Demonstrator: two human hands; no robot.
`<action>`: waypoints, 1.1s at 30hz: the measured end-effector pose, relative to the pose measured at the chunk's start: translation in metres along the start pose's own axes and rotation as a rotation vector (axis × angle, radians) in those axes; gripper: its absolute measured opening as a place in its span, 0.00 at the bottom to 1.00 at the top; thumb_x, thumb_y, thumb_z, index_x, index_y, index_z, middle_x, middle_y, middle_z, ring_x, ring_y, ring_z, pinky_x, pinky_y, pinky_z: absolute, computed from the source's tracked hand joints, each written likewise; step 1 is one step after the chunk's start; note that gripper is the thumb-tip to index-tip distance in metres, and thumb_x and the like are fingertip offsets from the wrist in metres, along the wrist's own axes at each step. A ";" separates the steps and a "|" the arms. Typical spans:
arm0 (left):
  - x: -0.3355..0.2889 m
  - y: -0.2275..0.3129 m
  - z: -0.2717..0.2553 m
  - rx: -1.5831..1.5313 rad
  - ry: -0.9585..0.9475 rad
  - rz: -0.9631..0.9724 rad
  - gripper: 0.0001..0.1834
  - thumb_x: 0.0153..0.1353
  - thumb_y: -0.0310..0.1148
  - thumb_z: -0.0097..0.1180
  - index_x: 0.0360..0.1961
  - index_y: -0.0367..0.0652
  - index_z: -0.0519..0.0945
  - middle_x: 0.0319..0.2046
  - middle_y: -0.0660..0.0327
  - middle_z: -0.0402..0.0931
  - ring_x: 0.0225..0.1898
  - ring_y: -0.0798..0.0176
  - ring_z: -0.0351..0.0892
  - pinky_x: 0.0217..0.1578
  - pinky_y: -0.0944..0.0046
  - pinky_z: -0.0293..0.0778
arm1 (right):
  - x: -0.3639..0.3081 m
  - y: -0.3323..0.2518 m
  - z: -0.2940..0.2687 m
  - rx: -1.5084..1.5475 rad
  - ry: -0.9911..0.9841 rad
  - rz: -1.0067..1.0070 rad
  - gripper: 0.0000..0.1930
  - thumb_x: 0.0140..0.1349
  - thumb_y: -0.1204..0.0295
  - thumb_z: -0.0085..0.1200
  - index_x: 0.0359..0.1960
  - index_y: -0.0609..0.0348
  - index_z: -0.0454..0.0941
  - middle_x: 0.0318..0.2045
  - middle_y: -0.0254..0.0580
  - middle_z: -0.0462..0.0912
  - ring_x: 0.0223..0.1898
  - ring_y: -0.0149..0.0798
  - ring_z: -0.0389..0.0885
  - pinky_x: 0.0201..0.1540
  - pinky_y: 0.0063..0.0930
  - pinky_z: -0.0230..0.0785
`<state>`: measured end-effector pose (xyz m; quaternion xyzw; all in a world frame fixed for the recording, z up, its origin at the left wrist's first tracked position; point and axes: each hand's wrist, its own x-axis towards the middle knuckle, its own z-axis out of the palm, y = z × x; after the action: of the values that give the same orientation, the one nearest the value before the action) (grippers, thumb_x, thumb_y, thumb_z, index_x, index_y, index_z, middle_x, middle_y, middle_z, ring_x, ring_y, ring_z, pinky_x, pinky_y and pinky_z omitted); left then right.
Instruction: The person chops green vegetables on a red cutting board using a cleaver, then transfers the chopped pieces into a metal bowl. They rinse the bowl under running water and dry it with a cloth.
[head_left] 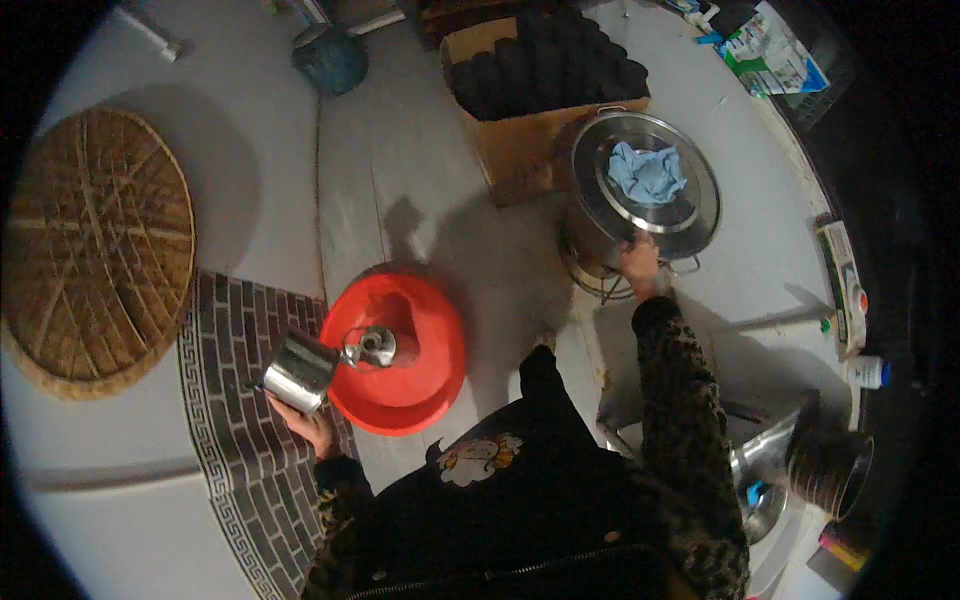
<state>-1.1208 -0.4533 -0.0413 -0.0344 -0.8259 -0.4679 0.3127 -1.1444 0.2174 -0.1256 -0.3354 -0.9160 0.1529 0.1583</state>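
Note:
My left hand [306,425] is closed around a shiny cylindrical metal pot [302,370], held tilted at the left edge of a red plastic basin [440,385]. Beside that pot, over the basin, shows a small rounded metal piece [376,347]; whether it joins the pot I cannot tell. My right hand [640,262] grips the near rim of the wide steel lid [698,215] on a large stock pot [590,235]. A crumpled light-blue cloth [647,172] lies on the middle of the lid. The fingertips under the rim are hidden.
Behind the stock pot stands a cardboard box [520,155] full of black cylindrical briquettes [545,70]. A round woven tray [100,250] leans at left, near a brick-patterned strip [270,440]. A dark bucket [330,60] is at the back; a metal basin [765,500] sits at lower right.

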 end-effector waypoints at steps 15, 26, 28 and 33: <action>0.087 -0.004 0.196 -0.029 -0.233 -0.248 0.23 0.63 0.27 0.46 0.59 0.31 0.68 0.53 0.52 0.74 0.53 0.58 0.72 0.53 0.62 0.68 | 0.186 0.081 0.062 -0.211 -0.217 0.148 0.16 0.61 0.58 0.49 0.42 0.54 0.81 0.36 0.48 0.83 0.47 0.53 0.78 0.47 0.46 0.69; 0.117 0.054 0.355 -0.411 -0.807 -0.687 0.10 0.63 0.33 0.53 0.38 0.37 0.78 0.32 0.66 0.75 0.28 0.74 0.70 0.23 0.69 0.64 | 0.076 0.036 -0.211 1.427 0.053 0.154 0.19 0.67 0.57 0.45 0.51 0.57 0.73 0.47 0.38 0.78 0.49 0.35 0.75 0.49 0.34 0.71; 0.113 0.079 0.375 -0.557 -0.904 -0.558 0.14 0.63 0.36 0.53 0.39 0.34 0.79 0.31 0.62 0.78 0.30 0.69 0.71 0.30 0.64 0.69 | 0.006 0.000 -0.238 1.658 0.297 0.154 0.23 0.69 0.56 0.44 0.57 0.58 0.69 0.55 0.41 0.74 0.55 0.41 0.73 0.58 0.40 0.65; 0.073 0.157 0.381 -0.676 -1.293 -0.486 0.15 0.61 0.40 0.55 0.40 0.37 0.79 0.29 0.61 0.77 0.29 0.68 0.73 0.28 0.65 0.70 | -0.100 -0.091 -0.184 2.077 0.502 0.503 0.23 0.71 0.59 0.42 0.63 0.55 0.65 0.59 0.42 0.71 0.59 0.43 0.69 0.64 0.38 0.58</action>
<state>-1.3097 -0.0799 -0.0231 -0.2122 -0.6409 -0.6372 -0.3717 -1.0512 0.1174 0.0571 -0.2376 -0.1882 0.8050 0.5100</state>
